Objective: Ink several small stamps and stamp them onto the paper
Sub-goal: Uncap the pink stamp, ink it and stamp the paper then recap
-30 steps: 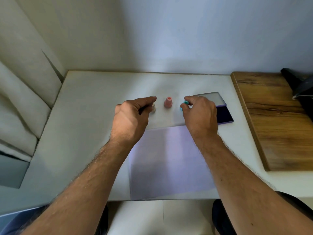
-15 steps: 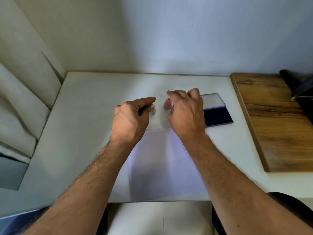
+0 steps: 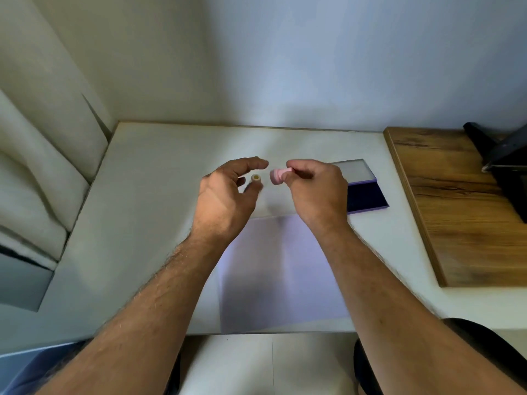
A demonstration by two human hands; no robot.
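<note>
My right hand (image 3: 313, 192) pinches a small pink stamp (image 3: 277, 175), lifted off the table and tipped on its side with its wide end toward the left. My left hand (image 3: 225, 195) is curled with its fingers apart around a small beige stamp (image 3: 256, 178) that stands upright on the table; the thumb lies right beside its base and the forefinger arches above it. The white paper (image 3: 285, 266) lies flat in front of me, under both wrists. The dark blue ink pad (image 3: 366, 198), with its clear lid (image 3: 353, 168) swung open behind it, sits just right of my right hand.
The white table (image 3: 148, 201) ends at a wall behind and a cushioned seat (image 3: 37, 172) on the left. A wooden board (image 3: 462, 206) lies on the right with a dark object (image 3: 504, 155) on its far end. My knees show below the table's front edge.
My right hand left the teal stamp near the ink pad, moved left to the pink stamp and lifted it, tipping it sideways. My left hand's fingers have spread apart around the beige stamp.
</note>
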